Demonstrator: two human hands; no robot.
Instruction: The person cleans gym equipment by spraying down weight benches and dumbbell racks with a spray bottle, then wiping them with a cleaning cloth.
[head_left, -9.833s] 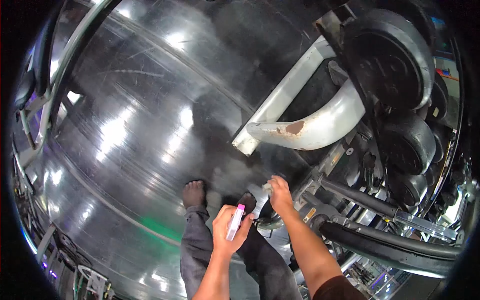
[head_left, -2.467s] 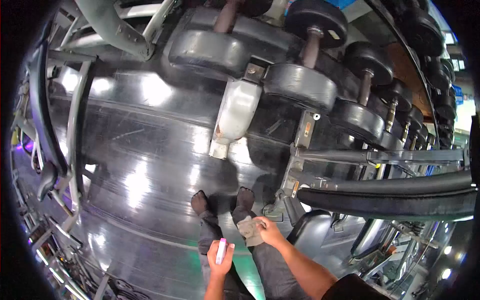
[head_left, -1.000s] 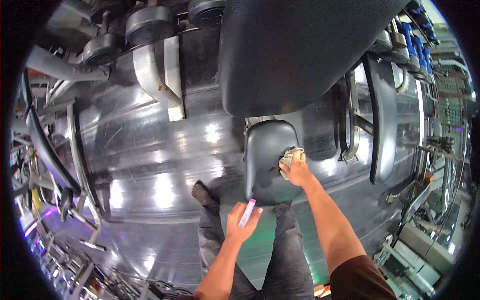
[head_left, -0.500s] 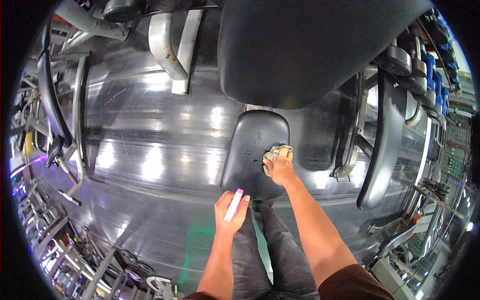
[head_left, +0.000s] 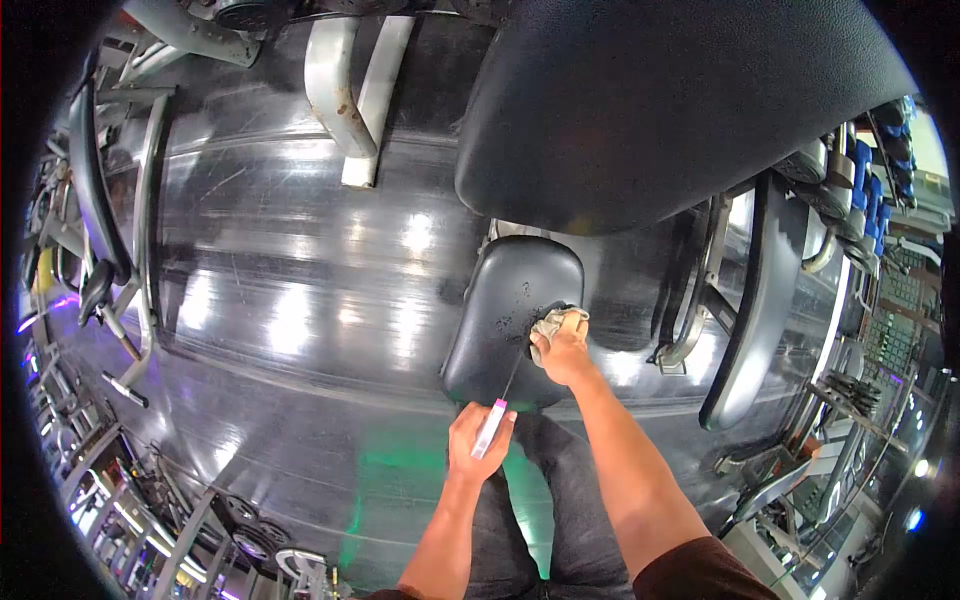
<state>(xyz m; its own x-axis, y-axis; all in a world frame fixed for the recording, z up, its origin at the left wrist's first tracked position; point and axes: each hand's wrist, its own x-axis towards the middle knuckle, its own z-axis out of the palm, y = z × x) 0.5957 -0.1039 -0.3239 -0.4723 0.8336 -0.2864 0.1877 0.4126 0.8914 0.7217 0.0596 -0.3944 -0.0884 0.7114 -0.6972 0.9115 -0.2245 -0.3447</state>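
Observation:
My left hand (head_left: 478, 440) is wrapped round a slim white spray bottle with a pink top (head_left: 489, 428), held near the close end of a black padded bench seat (head_left: 480, 345). A thin streak runs from the pink end up across the seat. Dark wet-looking specks dot the middle of the pad. With my right hand (head_left: 567, 357) I grip a crumpled light grey cloth (head_left: 552, 326), pressed on the right side of the seat beside the specks.
A large black backrest pad (head_left: 640, 120) rises beyond the seat. To the right stand another padded bench (head_left: 760, 310) and a rack of dumbbells (head_left: 865, 200). Silver machine legs (head_left: 345, 110) rest on the shiny dark floor (head_left: 290, 250) at the left.
The spray bottle has shifted right, and a thin streak now shows from its pink end. More specks mark the pad. My cloth hand stays at the seat's right side; the whole view has shifted slightly.

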